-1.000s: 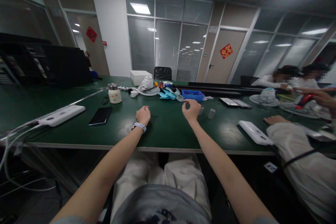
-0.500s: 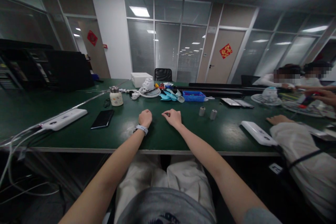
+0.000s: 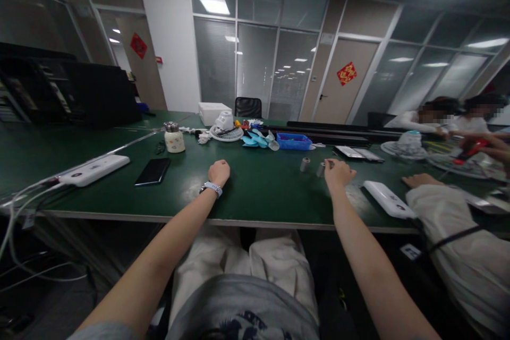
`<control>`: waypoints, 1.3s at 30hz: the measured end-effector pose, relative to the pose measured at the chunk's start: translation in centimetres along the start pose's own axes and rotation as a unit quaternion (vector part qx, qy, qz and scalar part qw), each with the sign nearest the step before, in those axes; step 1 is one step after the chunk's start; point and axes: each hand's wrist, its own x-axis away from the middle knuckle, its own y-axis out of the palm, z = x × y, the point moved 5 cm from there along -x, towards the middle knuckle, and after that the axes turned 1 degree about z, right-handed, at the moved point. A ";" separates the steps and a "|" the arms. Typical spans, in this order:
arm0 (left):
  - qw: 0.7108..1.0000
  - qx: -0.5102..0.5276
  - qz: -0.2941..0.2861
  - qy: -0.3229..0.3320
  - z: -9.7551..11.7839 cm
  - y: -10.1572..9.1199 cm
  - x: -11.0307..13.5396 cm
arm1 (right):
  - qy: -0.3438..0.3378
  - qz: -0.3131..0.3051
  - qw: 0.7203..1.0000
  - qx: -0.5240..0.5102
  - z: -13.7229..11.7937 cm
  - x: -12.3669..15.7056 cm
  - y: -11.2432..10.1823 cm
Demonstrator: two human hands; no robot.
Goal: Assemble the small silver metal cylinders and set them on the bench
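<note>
My left hand (image 3: 219, 172), with a watch (image 3: 212, 188) on its wrist, rests on the green table in a loose fist. Its curled fingers hide whatever may be inside. My right hand (image 3: 339, 173) is closed in a pinch at the right, and a small dark-grey bit shows at its fingertips, too small to name. Right beside those fingertips stands a small metal cylinder (image 3: 321, 170), partly covered by the hand; I cannot tell if they touch. A second metal cylinder (image 3: 305, 164) stands upright a little to its left.
To the left lie a black phone (image 3: 153, 171) and a white power bank (image 3: 95, 170), with a cream bottle (image 3: 174, 141) behind. A blue basket (image 3: 294, 142), fan parts (image 3: 226, 134) and light-blue pieces (image 3: 255, 139) sit farther back. Another white power bank (image 3: 387, 200) lies near a co-worker's sleeve (image 3: 432, 202).
My right hand has moved right, from near my left hand to beside the metal cylinders. My left hand stays almost in place, still closed. The view has shifted slightly.
</note>
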 end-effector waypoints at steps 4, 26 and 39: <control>1.000 -0.001 -0.002 0.005 0.1 0.0 0.1 | 0.032 -0.039 0.999 -0.012 0.1 0.1 0.8; 0.999 -0.023 -0.011 0.025 0.3 0.0 0.3 | -0.095 -0.013 0.995 -0.027 -4.7 1.9 0.0; 0.999 -0.017 -0.019 0.039 0.6 0.1 0.5 | 0.030 -0.172 0.981 -0.088 -5.5 3.2 5.3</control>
